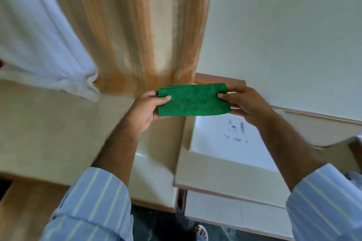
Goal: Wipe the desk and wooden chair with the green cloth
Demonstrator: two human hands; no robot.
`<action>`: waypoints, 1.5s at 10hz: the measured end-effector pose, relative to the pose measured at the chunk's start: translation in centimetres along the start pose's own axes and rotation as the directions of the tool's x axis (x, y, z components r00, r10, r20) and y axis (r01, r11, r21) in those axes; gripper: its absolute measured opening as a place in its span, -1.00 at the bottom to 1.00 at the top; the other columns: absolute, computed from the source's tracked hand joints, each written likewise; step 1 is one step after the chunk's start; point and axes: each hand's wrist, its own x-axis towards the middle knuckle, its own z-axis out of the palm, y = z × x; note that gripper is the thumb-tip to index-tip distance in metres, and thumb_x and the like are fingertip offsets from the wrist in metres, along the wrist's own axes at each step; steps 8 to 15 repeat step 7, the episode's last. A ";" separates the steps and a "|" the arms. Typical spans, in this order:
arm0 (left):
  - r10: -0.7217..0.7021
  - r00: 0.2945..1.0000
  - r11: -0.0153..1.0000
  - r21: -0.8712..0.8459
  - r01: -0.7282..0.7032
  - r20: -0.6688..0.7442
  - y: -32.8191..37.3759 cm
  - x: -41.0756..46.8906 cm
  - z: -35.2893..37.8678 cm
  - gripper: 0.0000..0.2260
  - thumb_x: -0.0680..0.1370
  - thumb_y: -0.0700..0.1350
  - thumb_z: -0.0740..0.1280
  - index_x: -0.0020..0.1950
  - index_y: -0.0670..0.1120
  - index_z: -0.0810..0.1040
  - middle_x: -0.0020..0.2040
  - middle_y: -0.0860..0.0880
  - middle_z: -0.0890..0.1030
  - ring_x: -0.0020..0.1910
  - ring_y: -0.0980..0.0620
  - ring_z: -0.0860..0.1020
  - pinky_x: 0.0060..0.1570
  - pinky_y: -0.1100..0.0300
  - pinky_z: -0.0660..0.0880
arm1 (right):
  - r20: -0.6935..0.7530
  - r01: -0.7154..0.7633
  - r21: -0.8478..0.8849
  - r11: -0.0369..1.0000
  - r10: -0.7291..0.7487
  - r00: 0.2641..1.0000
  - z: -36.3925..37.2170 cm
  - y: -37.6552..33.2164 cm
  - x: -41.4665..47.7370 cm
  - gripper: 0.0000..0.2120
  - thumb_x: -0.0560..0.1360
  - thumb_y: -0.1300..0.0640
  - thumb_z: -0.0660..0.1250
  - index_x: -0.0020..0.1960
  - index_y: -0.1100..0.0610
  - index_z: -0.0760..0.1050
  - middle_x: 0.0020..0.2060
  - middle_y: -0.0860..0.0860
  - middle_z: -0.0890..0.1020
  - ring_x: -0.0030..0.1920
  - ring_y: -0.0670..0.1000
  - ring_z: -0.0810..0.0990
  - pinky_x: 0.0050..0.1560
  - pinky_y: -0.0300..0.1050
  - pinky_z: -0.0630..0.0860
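A folded green cloth is held flat in the air in front of me, stretched between both hands. My left hand pinches its left end, thumb on top. My right hand pinches its right end. Below the cloth lies a pale desk top with a wooden edge; a white sheet with dark marks rests on it. A second pale surface extends to the left. No wooden chair can be made out with certainty.
An orange-beige curtain hangs straight ahead, with a white curtain to its left and a plain wall at right. A wooden surface sits at lower left. My sandalled foot stands on the dark floor.
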 end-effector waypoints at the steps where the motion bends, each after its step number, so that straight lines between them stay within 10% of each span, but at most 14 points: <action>1: -0.027 0.999 0.994 0.104 0.025 0.022 -1.5 2.9 6.7 -0.81 0.51 -0.21 0.47 0.11 -0.10 0.67 -0.02 -0.08 0.76 -0.03 -0.07 0.74 -0.24 0.09 0.65 | -0.142 -0.027 -0.078 0.997 0.016 0.990 -6.8 0.6 0.0 -0.78 0.46 0.24 0.60 0.06 0.09 0.67 -0.08 0.02 0.82 -0.15 -0.09 0.82 -0.30 -0.26 0.68; 5: 0.167 0.981 0.440 0.883 -0.164 0.099 -10.6 7.2 16.7 -0.79 0.40 -0.03 0.59 -0.09 -0.04 0.63 -0.16 -0.04 0.69 -0.20 0.01 0.66 -0.27 0.18 0.58 | -0.327 -0.286 -0.544 0.788 0.115 0.938 -14.9 11.7 2.4 -0.65 0.47 0.17 0.61 0.22 0.20 0.66 0.04 0.12 0.72 -0.02 0.14 0.75 0.07 0.07 0.75; 7: 0.113 0.987 0.172 0.976 -0.135 0.117 -11.0 7.9 18.1 -0.57 0.46 0.07 0.53 0.22 -0.11 0.55 0.09 -0.11 0.63 0.01 -0.08 0.59 -0.10 0.13 0.48 | -0.355 -0.320 -0.727 0.607 0.067 0.932 -14.6 12.8 2.6 -0.50 0.45 -0.04 0.61 0.28 0.17 0.58 0.03 0.10 0.70 0.01 0.12 0.70 0.06 0.02 0.68; 15: 0.113 0.987 0.172 0.976 -0.135 0.117 -11.0 7.9 18.1 -0.57 0.46 0.07 0.53 0.22 -0.11 0.55 0.09 -0.11 0.63 0.01 -0.08 0.59 -0.10 0.13 0.48 | -0.355 -0.320 -0.727 0.607 0.067 0.932 -14.6 12.8 2.6 -0.50 0.45 -0.04 0.61 0.28 0.17 0.58 0.03 0.10 0.70 0.01 0.12 0.70 0.06 0.02 0.68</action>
